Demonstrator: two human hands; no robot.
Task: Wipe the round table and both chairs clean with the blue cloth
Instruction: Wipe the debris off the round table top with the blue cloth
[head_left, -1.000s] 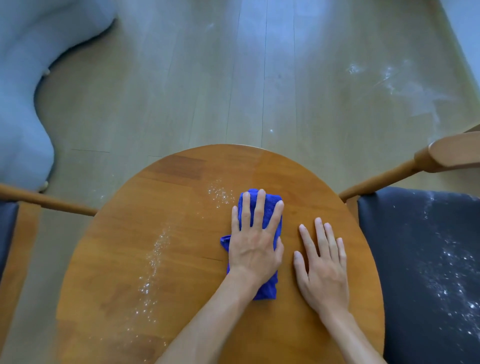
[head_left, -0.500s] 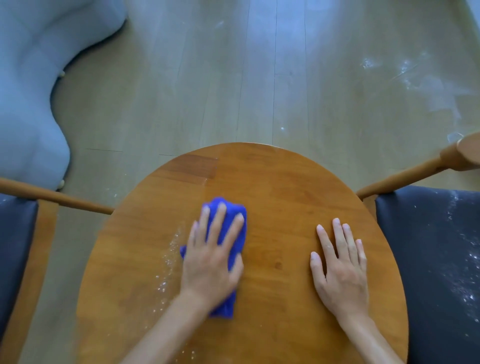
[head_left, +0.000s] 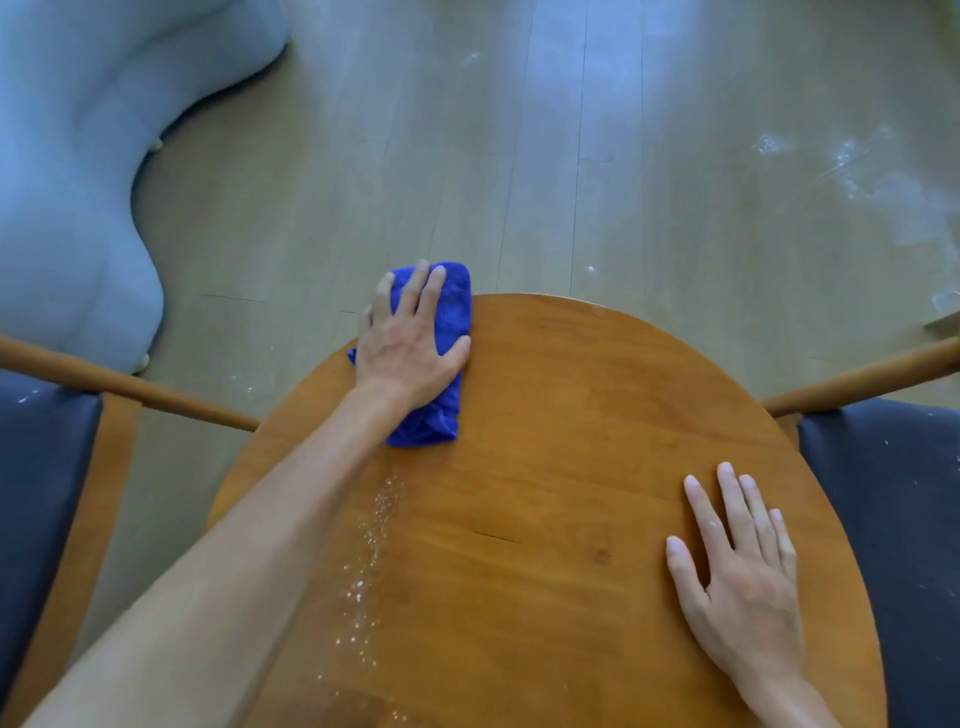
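head: left hand (head_left: 408, 358) presses cloth (head_left: 441, 364)

The cloth (head_left: 435, 358) is a deep, saturated blue, plain and unpatterned, against the table (head_left: 571, 467), a warm orange-brown wood with faint darker grain and a trail of white specks (head_left: 371, 566) down its left part. Both chairs carry dark navy seats, the left chair (head_left: 41, 493) and the right chair (head_left: 893, 519) each dotted with a few white flecks, on frames of the same orange-brown wood. The floor (head_left: 519, 156) is pale beige-grey planks with whitish smears at the right, and the sofa (head_left: 78, 156) is light grey-blue.
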